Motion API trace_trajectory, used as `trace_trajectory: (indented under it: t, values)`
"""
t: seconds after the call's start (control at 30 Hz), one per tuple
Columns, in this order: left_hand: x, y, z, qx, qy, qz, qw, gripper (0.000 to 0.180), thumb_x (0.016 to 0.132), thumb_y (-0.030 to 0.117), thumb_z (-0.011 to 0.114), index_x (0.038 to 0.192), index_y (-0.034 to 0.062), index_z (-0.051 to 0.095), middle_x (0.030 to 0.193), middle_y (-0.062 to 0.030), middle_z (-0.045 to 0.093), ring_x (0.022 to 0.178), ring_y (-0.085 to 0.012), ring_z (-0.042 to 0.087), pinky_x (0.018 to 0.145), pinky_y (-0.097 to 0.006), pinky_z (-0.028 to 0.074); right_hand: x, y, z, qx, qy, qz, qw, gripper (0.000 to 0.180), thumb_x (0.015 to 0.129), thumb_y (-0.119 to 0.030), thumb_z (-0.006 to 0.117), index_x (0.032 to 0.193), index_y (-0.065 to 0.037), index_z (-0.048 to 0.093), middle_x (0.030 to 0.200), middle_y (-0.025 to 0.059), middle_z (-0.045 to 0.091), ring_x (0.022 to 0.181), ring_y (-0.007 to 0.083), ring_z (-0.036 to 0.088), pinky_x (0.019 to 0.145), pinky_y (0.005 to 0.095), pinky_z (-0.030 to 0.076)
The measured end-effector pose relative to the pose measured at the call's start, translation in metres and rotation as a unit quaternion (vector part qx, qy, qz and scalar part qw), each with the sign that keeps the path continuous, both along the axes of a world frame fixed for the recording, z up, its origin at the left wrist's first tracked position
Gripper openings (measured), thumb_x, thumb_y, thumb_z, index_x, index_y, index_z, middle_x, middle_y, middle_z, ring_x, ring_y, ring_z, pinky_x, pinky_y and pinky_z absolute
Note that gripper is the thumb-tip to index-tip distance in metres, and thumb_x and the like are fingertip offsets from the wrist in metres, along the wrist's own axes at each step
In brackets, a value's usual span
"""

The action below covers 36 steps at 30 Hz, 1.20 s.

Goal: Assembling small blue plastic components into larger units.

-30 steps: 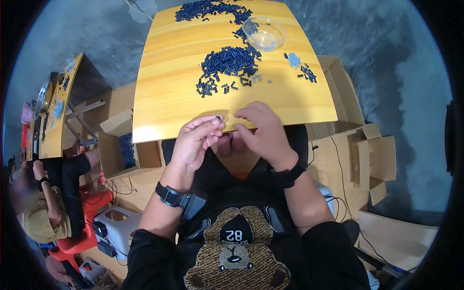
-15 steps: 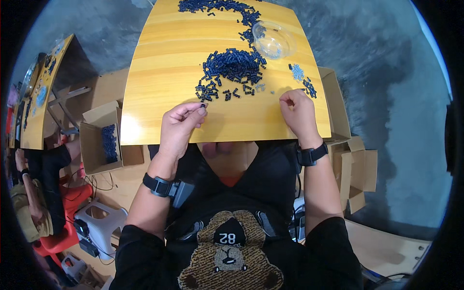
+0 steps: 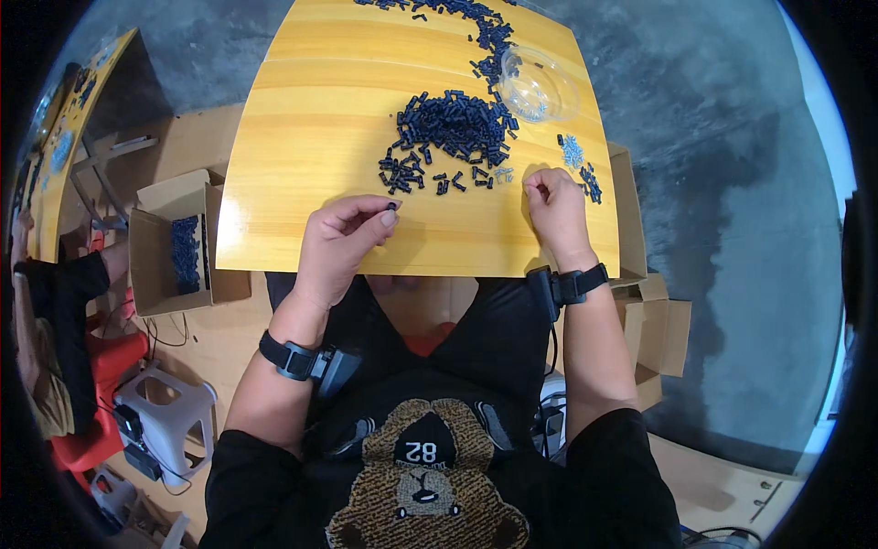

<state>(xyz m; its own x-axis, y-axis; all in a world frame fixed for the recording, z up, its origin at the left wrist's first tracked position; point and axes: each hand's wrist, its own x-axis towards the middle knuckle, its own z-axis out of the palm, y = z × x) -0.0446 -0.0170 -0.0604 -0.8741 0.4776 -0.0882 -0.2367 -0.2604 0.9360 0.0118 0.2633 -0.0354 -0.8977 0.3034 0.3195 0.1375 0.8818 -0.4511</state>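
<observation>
Over the near part of the yellow wooden table (image 3: pixel 274 201), my left hand (image 3: pixel 338 242) pinches a small black plastic piece (image 3: pixel 391 208) between thumb and forefinger. My right hand (image 3: pixel 558 215) has its thumb and fingertips pressed together; whatever they may hold is too small to make out. Just left of those fingertips lie a few tiny silvery pieces (image 3: pixel 504 174). A dense heap of small black plastic pieces (image 3: pixel 448 123) sits in front of both hands, with looser ones (image 3: pixel 401 172) scattered at its near edge.
Right of the heap stands a clear round bowl (image 3: pixel 540 87) with small pieces inside. Beyond my right hand lie a pile of silvery pieces (image 3: pixel 572 151) and more black ones (image 3: pixel 593 183). A cardboard box (image 3: pixel 169 252) stands left of the table. Another person (image 3: pixel 69 320) sits at far left.
The view has shifted a little. My right fingertips now lie closer to the few silvery pieces beside the heap. My left hand keeps its pinch on the black piece, slightly farther from the heap.
</observation>
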Motion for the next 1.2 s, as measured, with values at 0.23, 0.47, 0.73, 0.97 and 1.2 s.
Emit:
trace_trajectory:
  t: [0.23,0.47,0.73,0.97,1.2]
  values:
    - [0.000,-0.002,0.000,0.017,-0.006,-0.012,1.000,0.020,0.083,0.007,0.062,0.101,-0.0024,0.062,0.084,-0.0055,0.064,0.072,-0.0095,0.056,0.067,-0.021,0.045,0.001,0.001,-0.002,-0.025,-0.026,-0.016,0.999,0.002,0.072,0.000,0.058,0.073,0.001,0.057,0.071,0.0175,0.058,0.066,0.0317,0.057,0.062,0.0358,0.047]
    - [0.002,-0.003,0.003,0.015,-0.014,-0.008,1.000,0.020,0.084,0.007,0.062,0.101,-0.0030,0.062,0.085,-0.0055,0.064,0.073,-0.0096,0.056,0.068,-0.022,0.046,0.003,0.002,0.000,-0.071,-0.058,-0.014,0.996,0.004,0.070,0.002,0.060,0.073,0.001,0.058,0.071,0.0152,0.058,0.062,0.0263,0.058,0.059,0.0327,0.047]
    - [0.002,-0.002,0.001,0.016,-0.001,-0.004,1.000,0.020,0.083,0.008,0.063,0.101,-0.0015,0.063,0.082,-0.0035,0.063,0.072,-0.0085,0.056,0.066,-0.021,0.046,0.013,0.006,0.003,-0.093,-0.007,-0.024,0.995,0.005,0.071,-0.001,0.062,0.075,0.000,0.060,0.069,0.0130,0.058,0.060,0.0216,0.056,0.058,0.0294,0.046]
    - [0.002,-0.002,0.000,0.009,0.009,-0.004,1.000,0.019,0.084,0.005,0.062,0.101,-0.0025,0.062,0.085,-0.0061,0.064,0.073,-0.0097,0.057,0.068,-0.022,0.046,0.012,0.011,0.006,-0.061,0.001,-0.010,0.998,0.003,0.073,-0.002,0.062,0.075,0.000,0.063,0.070,0.0136,0.059,0.061,0.0225,0.057,0.058,0.0302,0.047]
    - [0.003,-0.001,0.002,0.007,0.005,-0.001,1.000,0.019,0.084,0.006,0.061,0.100,-0.0026,0.062,0.085,-0.0062,0.065,0.074,-0.0098,0.057,0.068,-0.022,0.046,0.009,0.001,0.003,-0.063,-0.014,-0.001,0.998,0.003,0.073,-0.001,0.061,0.074,0.001,0.062,0.073,0.0161,0.060,0.065,0.0270,0.059,0.060,0.0328,0.047]
